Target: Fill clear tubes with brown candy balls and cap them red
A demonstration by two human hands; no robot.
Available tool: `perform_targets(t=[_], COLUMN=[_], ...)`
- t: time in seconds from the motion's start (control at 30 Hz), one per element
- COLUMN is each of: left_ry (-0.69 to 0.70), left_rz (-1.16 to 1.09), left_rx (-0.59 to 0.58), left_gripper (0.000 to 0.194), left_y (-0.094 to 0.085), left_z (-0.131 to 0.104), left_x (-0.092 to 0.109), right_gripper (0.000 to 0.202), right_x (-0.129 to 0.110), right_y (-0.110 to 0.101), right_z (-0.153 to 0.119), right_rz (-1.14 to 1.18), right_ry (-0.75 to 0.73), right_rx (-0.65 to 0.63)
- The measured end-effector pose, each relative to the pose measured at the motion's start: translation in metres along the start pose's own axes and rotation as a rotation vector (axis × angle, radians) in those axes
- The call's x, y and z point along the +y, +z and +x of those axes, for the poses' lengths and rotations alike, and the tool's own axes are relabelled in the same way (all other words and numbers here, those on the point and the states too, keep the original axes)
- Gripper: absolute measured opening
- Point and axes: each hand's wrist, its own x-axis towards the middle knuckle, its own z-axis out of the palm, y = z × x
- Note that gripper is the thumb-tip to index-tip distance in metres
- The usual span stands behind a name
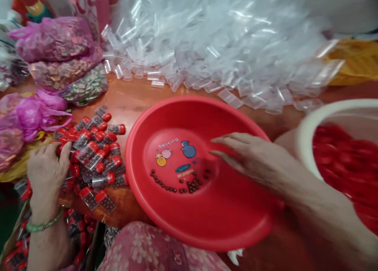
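At the left, my left hand (47, 170) rests against a pile of small clear tubes with red caps (91, 153), filled with dark beads; its fingers are curled at the pile's edge, and what they hold is hidden. A red basin (236, 231) printed with cartoon ducklings stands in the middle. Several small brown beads (191, 184) lie on its bottom. Over the basin's right side hangs my right hand (236, 151), slightly blurred, with thumb and fingers apart and nothing visible between them.
Clear empty tubes (206, 58) are heaped along the back. A white tub (305, 145) of red caps stands at the right. Pink bags (59, 43) of small packets sit back left. Below my left arm, a box holds more capped tubes (78, 227).
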Motion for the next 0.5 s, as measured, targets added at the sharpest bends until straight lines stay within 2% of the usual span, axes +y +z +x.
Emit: perform_targets(t=[0.1,0.2,0.27,0.37,0.43,0.5], left_ry=[0.012,-0.147,-0.291,-0.538,-0.633,-0.647], left_rz=[-0.219,-0.69,-0.922,-1.053,-1.113,-1.161], left_rx=[-0.034,-0.337,-0.456,-0.527,-0.57,-0.55], left_gripper=[0.042,0.06,0.075,0.084,0.081,0.078], left_y=[0.001,0.011,0.021,0.035,0.04,0.043], left_z=[-0.025,-0.06,-0.078,-0.088,-0.087,-0.083], left_x=[0.024,0.066,0.091,0.119,0.129,0.131], right_gripper=[0.038,0.036,0.038,0.034,0.033,0.029], right_x=[-0.001,-0.021,-0.034,-0.043,-0.041,-0.036], right_y=[-0.015,-0.018,-0.009,0.006,0.003,-0.011], right_z=[-0.031,-0.054,-0.062,-0.062,-0.063,-0.068], right_rz=[-0.169,-0.262,-0.138,0.103,0.132,0.159], right_ry=[0.296,0.502,0.563,0.665,0.668,0.634], right_rx=[0.192,0.32,0.352,0.458,0.474,0.39])
